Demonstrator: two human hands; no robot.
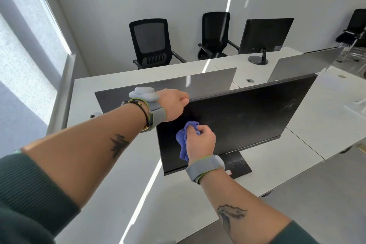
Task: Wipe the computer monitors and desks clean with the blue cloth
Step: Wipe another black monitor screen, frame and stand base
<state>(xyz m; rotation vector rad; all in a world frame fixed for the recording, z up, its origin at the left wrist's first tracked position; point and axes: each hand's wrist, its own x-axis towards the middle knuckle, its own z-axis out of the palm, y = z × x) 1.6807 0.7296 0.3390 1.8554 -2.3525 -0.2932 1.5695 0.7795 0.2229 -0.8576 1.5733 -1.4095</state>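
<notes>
The left hand [175, 103] curls over the near monitor [247, 117]'s top edge, steadying it, while the right hand [200, 140] bunches the blue cloth [183, 140] against the screen's left side; long overlapping strokes rightward should clear those smudges.

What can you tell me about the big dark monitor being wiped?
The near monitor is a thin black flat panel, dark, its screen smudged with dusty streaks. It stands on a flat, dust-speckled black base on the white desk. The left hand grips its top edge; the right hand holds a blue cloth against the screen.
</notes>
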